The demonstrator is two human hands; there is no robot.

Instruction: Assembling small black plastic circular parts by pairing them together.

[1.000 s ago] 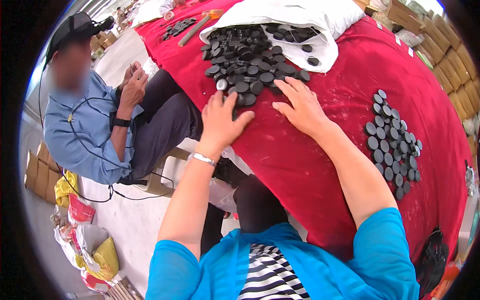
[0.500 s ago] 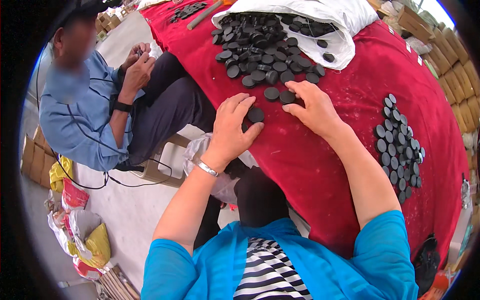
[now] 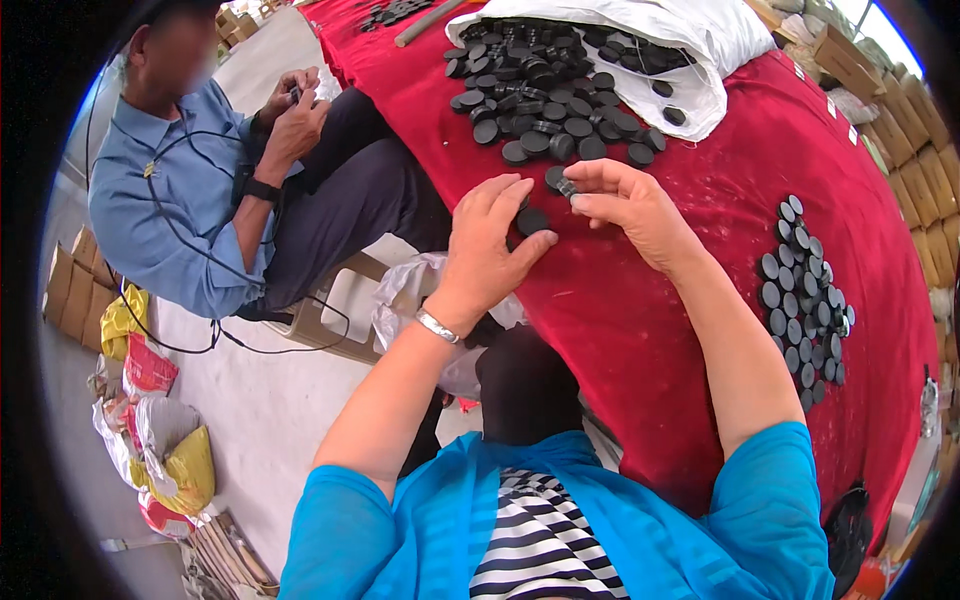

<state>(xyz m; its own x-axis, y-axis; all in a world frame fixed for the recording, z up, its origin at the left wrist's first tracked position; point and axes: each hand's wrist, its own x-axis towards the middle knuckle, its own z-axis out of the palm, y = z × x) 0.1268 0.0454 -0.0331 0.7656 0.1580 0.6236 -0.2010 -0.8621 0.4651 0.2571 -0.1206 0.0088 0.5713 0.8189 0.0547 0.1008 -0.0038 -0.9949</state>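
My left hand (image 3: 487,245) lies palm down on the red cloth (image 3: 700,270), its fingers over a few black round discs (image 3: 532,220). My right hand (image 3: 625,205) is beside it and pinches one black disc (image 3: 562,184) between thumb and fingertips. Just beyond both hands spreads a loose heap of black discs (image 3: 545,100), spilling from an open white sack (image 3: 690,40). Black fabric lies in my lap below the table edge.
A second group of black discs (image 3: 803,300) lies in rows on the cloth at my right. A seated person in a blue shirt (image 3: 190,200) holds a small object at the left. Bags (image 3: 165,460) sit on the floor; cardboard boxes (image 3: 905,110) line the far right.
Both hands have pulled back from the heap toward me, dragging a few discs along. My right hand has lifted off the cloth and taken one disc in its fingertips.
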